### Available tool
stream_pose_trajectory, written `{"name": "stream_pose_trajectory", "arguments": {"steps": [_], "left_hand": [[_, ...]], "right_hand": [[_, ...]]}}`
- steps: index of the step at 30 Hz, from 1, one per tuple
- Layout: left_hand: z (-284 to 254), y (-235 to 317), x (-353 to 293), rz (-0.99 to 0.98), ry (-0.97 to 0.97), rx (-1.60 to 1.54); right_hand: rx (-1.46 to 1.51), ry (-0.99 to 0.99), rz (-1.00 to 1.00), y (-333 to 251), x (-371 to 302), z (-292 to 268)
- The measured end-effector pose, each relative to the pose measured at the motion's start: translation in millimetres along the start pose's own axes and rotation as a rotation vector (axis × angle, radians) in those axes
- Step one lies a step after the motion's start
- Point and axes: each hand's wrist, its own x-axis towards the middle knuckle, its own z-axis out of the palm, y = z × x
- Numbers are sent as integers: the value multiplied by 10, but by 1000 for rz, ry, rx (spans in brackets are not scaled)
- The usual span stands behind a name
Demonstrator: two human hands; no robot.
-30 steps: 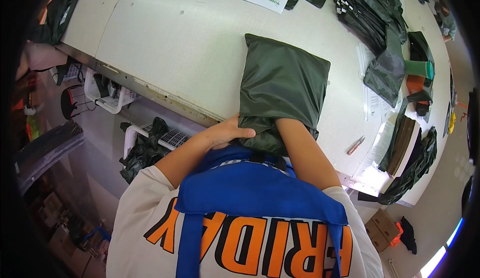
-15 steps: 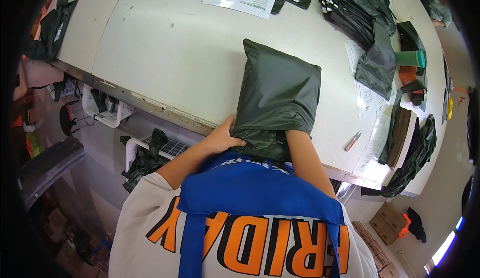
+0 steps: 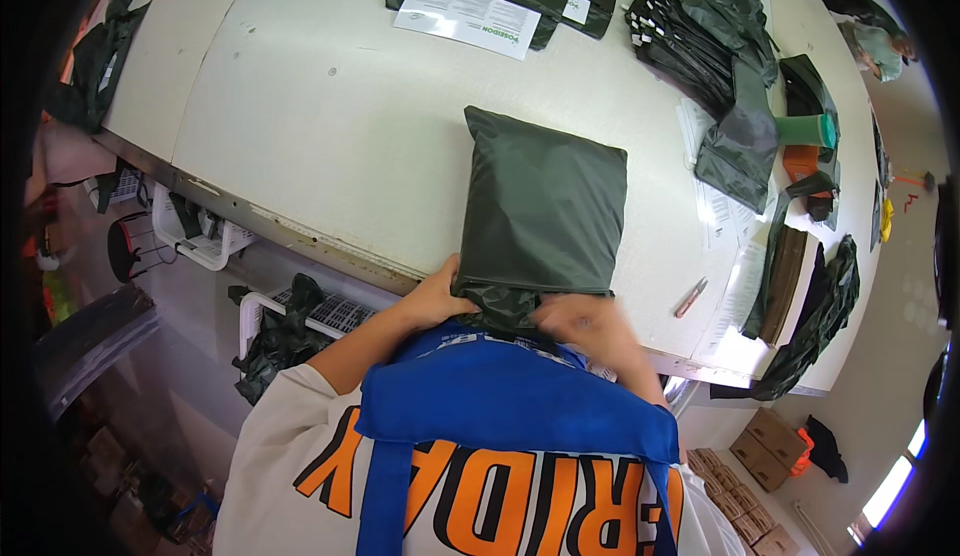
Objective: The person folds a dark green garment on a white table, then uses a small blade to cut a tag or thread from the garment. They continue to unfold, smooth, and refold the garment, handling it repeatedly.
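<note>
Left grip (image 3: 436, 294) was pinched on the dark green pouch (image 3: 545, 218), right grip (image 3: 588, 320) was blurred at its near end, openness could not be told, pouch lay at near edge of the counter (image 3: 330, 146).

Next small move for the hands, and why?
Probably have the right hand smooth the lower end of the dark green pouch flat: the fabric there looks crumpled, the left hand steadies its left corner, and the right hand, though blurred, is right at that end.
</note>
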Motion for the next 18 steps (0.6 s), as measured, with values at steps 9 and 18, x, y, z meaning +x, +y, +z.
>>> {"name": "stream_pose_trajectory", "arguments": {"steps": [9,18], "left_hand": [[24,-26,-98,42,63,88],[-166,835,319,-36,-139,-714]], "right_hand": [[458,309,298,759,-67,141],[570,928,57,431,130,128]]}}
